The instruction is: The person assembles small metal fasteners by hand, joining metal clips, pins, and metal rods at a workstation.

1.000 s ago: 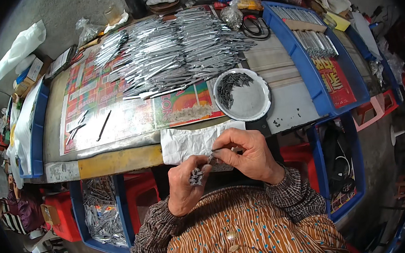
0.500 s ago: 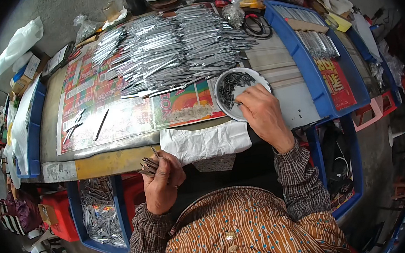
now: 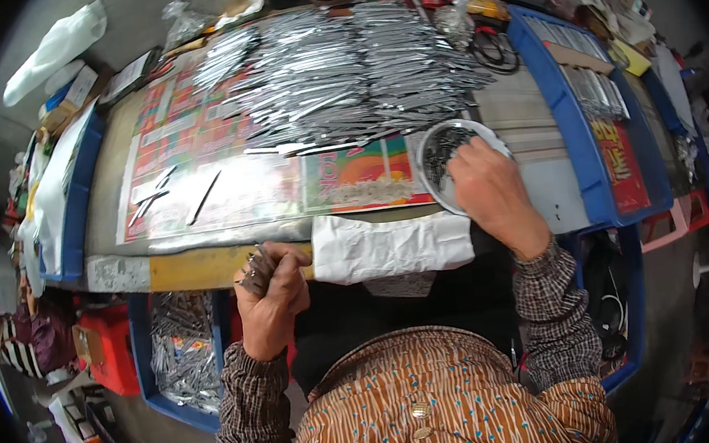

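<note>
Grey, slim metal pieces (image 3: 254,274) bunched in the left hand (image 3: 277,296), the right hand (image 3: 495,188) at a round white bowl (image 3: 446,194).

The left fingers are clamped around the bunch, near the yellow front edge of the worktop (image 3: 190,271). The right fingers bend down over the bowl, where small dark metal pieces (image 3: 440,159) lie; their tips are hidden, so I cannot tell whether they pinch one. Between the hands, a folded white cloth (image 3: 390,245) lies along the edge. Farther back spreads a broad heap of long silver metal strips (image 3: 317,81), with a blue plastic tray (image 3: 563,144) to the right.
</note>
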`<state>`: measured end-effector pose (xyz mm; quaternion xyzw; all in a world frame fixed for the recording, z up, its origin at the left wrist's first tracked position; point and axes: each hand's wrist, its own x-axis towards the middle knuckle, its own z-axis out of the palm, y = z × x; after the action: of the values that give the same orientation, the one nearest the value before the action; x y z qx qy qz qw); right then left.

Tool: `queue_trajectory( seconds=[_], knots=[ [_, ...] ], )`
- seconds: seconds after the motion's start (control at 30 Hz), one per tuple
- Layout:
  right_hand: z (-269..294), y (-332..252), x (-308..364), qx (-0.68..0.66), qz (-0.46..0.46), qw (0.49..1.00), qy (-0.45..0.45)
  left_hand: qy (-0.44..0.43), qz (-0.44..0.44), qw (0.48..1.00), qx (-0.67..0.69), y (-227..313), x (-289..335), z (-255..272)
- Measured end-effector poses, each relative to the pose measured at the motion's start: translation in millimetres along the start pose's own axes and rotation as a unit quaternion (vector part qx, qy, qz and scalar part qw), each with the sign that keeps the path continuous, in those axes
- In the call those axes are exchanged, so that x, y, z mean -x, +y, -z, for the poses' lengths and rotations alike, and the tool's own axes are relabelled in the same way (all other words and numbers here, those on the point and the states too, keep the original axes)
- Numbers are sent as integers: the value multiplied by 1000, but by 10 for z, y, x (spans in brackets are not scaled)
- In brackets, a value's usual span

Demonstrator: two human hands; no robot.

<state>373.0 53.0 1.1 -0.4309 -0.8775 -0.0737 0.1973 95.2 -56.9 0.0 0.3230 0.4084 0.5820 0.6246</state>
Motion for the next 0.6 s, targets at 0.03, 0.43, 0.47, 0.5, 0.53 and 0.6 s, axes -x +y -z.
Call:
queue_trajectory(
  seconds=[0.03,0.43,0.47,0.5,0.53,0.6],
  knots=[
    [24,17,-5,-13,7,1000,-1,22,-28,992,-121,61,-22,6],
    [122,-47,139,-223,-134,964,50,178,-276,597,-731,502,-672,909],
    [120,-53,146,-239,-141,959,62,193,-256,543,-776,516,-703,935],
    [119,-59,153,-254,-147,953,74,196,-215,531,-796,544,-713,925],
    [121,-64,162,-254,-147,953,74,195,-215,531,-796,542,-724,942],
    [111,-84,167,-265,-156,949,69,184,-165,499,-831,521,-729,998]
  ],
)
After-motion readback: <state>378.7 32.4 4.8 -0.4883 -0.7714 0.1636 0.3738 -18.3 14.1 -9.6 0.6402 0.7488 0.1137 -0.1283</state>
